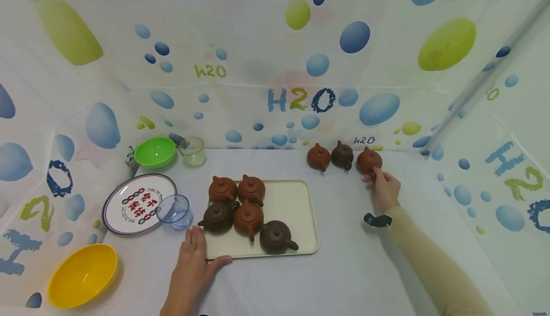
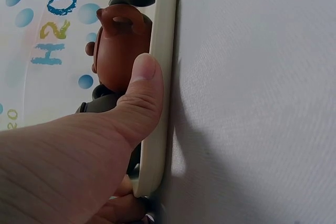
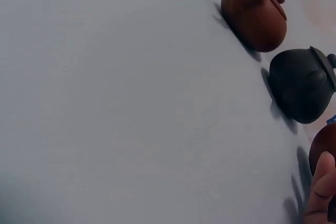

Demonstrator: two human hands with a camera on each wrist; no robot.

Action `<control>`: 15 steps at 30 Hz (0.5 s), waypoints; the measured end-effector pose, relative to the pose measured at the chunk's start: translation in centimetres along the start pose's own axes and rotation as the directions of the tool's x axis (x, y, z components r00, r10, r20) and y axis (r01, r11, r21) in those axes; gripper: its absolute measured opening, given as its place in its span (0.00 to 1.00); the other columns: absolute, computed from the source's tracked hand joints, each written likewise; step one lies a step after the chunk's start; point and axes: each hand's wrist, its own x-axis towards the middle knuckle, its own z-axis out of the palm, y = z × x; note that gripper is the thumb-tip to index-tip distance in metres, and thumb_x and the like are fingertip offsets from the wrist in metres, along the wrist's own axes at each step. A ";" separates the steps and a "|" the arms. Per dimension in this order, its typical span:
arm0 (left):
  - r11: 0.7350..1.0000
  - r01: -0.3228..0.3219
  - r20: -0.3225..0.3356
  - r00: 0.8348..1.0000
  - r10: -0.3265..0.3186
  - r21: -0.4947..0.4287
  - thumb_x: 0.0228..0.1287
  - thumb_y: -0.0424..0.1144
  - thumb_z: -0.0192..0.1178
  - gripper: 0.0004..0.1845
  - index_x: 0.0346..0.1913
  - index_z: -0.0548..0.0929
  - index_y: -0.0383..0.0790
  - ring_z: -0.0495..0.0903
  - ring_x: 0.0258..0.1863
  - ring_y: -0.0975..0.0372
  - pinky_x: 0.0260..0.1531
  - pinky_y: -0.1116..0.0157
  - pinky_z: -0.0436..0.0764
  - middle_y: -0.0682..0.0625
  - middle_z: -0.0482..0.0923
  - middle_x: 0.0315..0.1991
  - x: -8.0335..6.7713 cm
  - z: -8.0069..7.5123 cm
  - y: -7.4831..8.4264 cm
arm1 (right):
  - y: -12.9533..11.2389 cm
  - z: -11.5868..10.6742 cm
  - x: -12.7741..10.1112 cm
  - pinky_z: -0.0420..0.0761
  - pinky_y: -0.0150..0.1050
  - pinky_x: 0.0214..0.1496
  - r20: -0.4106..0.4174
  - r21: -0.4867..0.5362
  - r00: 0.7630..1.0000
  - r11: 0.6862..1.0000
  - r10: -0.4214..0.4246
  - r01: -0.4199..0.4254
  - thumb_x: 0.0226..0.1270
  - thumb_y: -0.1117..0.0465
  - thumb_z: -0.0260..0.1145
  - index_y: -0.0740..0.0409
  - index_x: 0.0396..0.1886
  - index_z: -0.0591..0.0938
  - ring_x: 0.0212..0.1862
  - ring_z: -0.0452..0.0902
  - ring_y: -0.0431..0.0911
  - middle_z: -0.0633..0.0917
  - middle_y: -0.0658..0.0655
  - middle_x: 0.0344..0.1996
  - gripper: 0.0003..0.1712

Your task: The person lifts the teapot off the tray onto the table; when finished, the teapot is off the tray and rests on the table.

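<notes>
My right hand [image 1: 386,189] grips a reddish-brown teapot [image 1: 368,161] at the back right, with the thumb at its near side; only part of this hand shows in the right wrist view. To its left stand a dark teapot [image 1: 342,155] and another reddish-brown teapot [image 1: 318,157]. My left hand [image 1: 193,258] rests against the near left corner of a cream tray [image 1: 296,201], thumb along the front rim [image 2: 163,77]. Several teapots sit on the tray, including a dark one [image 1: 276,237] near its front and a reddish-brown one [image 1: 248,216].
At left are a green bowl [image 1: 155,152], a clear glass [image 1: 192,152], a bluish glass [image 1: 175,213], a white printed plate [image 1: 129,220] and a yellow bowl [image 1: 83,278]. A patterned cloth [image 1: 258,44] hangs behind the white table surface [image 1: 301,287].
</notes>
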 end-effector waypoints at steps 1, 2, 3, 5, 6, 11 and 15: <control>1.000 -0.003 -0.003 1.000 0.003 0.001 0.62 0.59 0.75 0.65 0.79 0.51 0.12 0.48 0.83 0.28 0.81 0.33 0.56 0.20 0.48 0.81 0.0 0.0 0.0 | -0.1 0.2 0.3 0.80 0.23 0.37 0.002 0.000 1.000 1.000 0.002 -0.002 0.83 0.44 0.61 0.50 0.50 0.81 0.36 0.83 0.32 0.87 0.41 0.35 0.16; 1.000 -0.005 -0.004 1.000 0.005 0.002 0.62 0.59 0.75 0.65 0.78 0.51 0.12 0.48 0.83 0.28 0.81 0.33 0.56 0.20 0.48 0.81 0.0 0.0 0.0 | -0.3 0.3 0.5 0.81 0.23 0.38 0.005 0.005 1.000 1.000 0.013 -0.013 0.83 0.43 0.61 0.50 0.50 0.81 0.37 0.83 0.32 0.86 0.42 0.38 0.16; 1.000 -0.006 -0.006 1.000 0.006 0.004 0.62 0.59 0.75 0.65 0.78 0.52 0.12 0.48 0.83 0.28 0.81 0.33 0.56 0.19 0.48 0.81 0.0 0.0 0.0 | -0.4 0.5 0.8 0.81 0.23 0.38 0.005 0.017 1.000 1.000 0.026 -0.026 0.83 0.43 0.61 0.49 0.50 0.81 0.38 0.84 0.31 0.84 0.42 0.41 0.16; 1.000 -0.006 -0.007 1.000 0.006 0.008 0.62 0.58 0.76 0.64 0.78 0.52 0.11 0.48 0.83 0.28 0.81 0.33 0.56 0.19 0.48 0.81 -0.1 -0.1 0.0 | -0.8 0.9 1.2 0.81 0.23 0.39 0.014 0.045 0.998 0.998 0.054 -0.054 0.83 0.43 0.61 0.48 0.51 0.81 0.39 0.84 0.31 0.82 0.44 0.46 0.15; 1.000 -0.004 -0.004 1.000 0.004 0.007 0.62 0.58 0.76 0.64 0.78 0.52 0.11 0.48 0.83 0.28 0.81 0.33 0.56 0.19 0.48 0.81 -0.1 -0.1 0.0 | -0.9 1.1 1.4 0.82 0.22 0.39 0.020 0.064 0.997 0.996 0.068 -0.070 0.83 0.43 0.61 0.48 0.51 0.81 0.40 0.85 0.31 0.80 0.44 0.48 0.15; 1.000 0.022 0.023 0.999 -0.023 0.009 0.62 0.60 0.75 0.65 0.79 0.51 0.13 0.46 0.84 0.28 0.82 0.33 0.55 0.20 0.46 0.82 -0.1 -0.1 0.2 | -1.8 2.1 1.9 0.83 0.23 0.38 0.053 0.122 0.992 0.986 0.111 -0.116 0.83 0.47 0.60 0.51 0.52 0.80 0.38 0.86 0.33 0.78 0.46 0.50 0.14; 0.999 0.034 0.028 0.999 -0.034 0.008 0.62 0.60 0.75 0.65 0.79 0.51 0.13 0.46 0.84 0.29 0.82 0.33 0.55 0.21 0.46 0.82 0.1 -0.2 0.3 | -2.5 2.2 1.8 0.83 0.25 0.37 0.083 0.084 0.988 0.987 0.130 -0.137 0.84 0.49 0.59 0.51 0.52 0.78 0.37 0.86 0.34 0.79 0.48 0.47 0.12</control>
